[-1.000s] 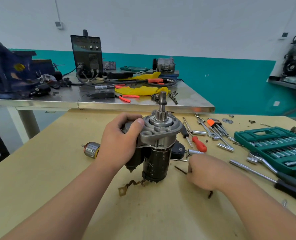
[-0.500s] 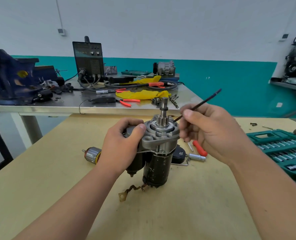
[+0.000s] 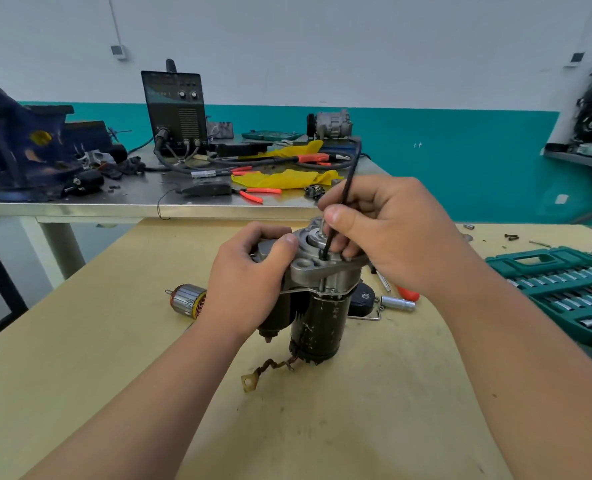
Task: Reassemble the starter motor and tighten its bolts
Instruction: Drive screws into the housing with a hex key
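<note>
On the tan surface (image 3: 114,341), near its middle, the starter motor (image 3: 319,320) stands upright: a silver cast nose on top, a scuffed black cylinder below, and a braided copper lead (image 3: 270,368) with a brass lug trailing from its foot. The left hand (image 3: 249,282) is wrapped around the smaller barrel at the motor's side, fingers curled over its top. The right hand (image 3: 388,230) pinches a thin black bolt (image 3: 345,192) between thumb and fingers, its lower end meeting a hole in the silver flange. A copper-wound armature (image 3: 187,301) lies to the left, and an open green socket set (image 3: 557,289) sits to the right. Behind, a steel surface (image 3: 114,206) carries a black welder (image 3: 175,105), a yellow cloth (image 3: 284,178), red-handled pliers (image 3: 256,194) and a blue vise (image 3: 17,143). The wall is white above a teal band (image 3: 461,161).
</note>
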`<act>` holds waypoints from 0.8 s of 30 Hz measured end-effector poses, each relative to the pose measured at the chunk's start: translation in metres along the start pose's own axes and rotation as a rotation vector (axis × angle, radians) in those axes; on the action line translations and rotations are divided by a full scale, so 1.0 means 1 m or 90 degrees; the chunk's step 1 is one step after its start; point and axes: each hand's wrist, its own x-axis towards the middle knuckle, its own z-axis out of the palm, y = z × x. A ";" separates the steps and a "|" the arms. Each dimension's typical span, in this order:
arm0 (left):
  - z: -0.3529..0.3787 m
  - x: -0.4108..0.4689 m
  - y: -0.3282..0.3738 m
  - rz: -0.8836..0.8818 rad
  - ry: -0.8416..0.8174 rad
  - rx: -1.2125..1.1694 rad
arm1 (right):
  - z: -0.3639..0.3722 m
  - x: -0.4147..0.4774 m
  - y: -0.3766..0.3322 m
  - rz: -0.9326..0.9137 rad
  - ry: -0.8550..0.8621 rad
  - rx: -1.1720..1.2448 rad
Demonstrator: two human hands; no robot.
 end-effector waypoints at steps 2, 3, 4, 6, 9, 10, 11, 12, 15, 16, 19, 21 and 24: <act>0.000 0.000 0.001 -0.004 -0.005 0.001 | 0.000 0.000 -0.002 -0.014 -0.012 -0.058; 0.000 0.000 0.001 -0.006 -0.006 0.001 | -0.001 0.000 -0.003 -0.019 -0.011 -0.080; 0.000 0.000 0.001 -0.006 -0.007 0.001 | -0.002 -0.001 -0.003 -0.019 -0.005 -0.089; 0.000 -0.001 0.001 -0.006 -0.005 -0.002 | -0.002 -0.003 -0.003 -0.013 0.022 -0.090; -0.001 -0.001 0.002 -0.009 -0.005 -0.013 | 0.003 -0.004 -0.002 -0.014 0.069 -0.144; -0.001 -0.001 0.003 -0.011 -0.008 -0.019 | 0.005 -0.005 -0.002 -0.018 0.081 -0.174; -0.001 -0.001 0.004 -0.013 -0.013 -0.024 | 0.007 -0.005 -0.003 -0.022 0.094 -0.200; -0.001 0.000 0.005 -0.017 -0.020 -0.029 | 0.009 -0.005 -0.003 -0.024 0.109 -0.216; -0.002 0.002 0.009 -0.040 -0.042 -0.034 | 0.008 -0.007 -0.001 0.000 0.135 -0.198; -0.002 0.002 0.011 -0.048 -0.049 -0.033 | 0.006 -0.008 -0.001 0.012 0.127 -0.186; -0.003 0.003 0.013 -0.056 -0.061 -0.015 | 0.000 -0.009 -0.002 0.028 0.083 -0.177; -0.002 0.003 0.014 -0.057 -0.064 -0.003 | -0.002 -0.007 -0.003 0.021 0.085 -0.206; -0.002 0.002 0.019 -0.042 -0.073 0.015 | 0.000 -0.005 -0.004 0.021 0.108 -0.266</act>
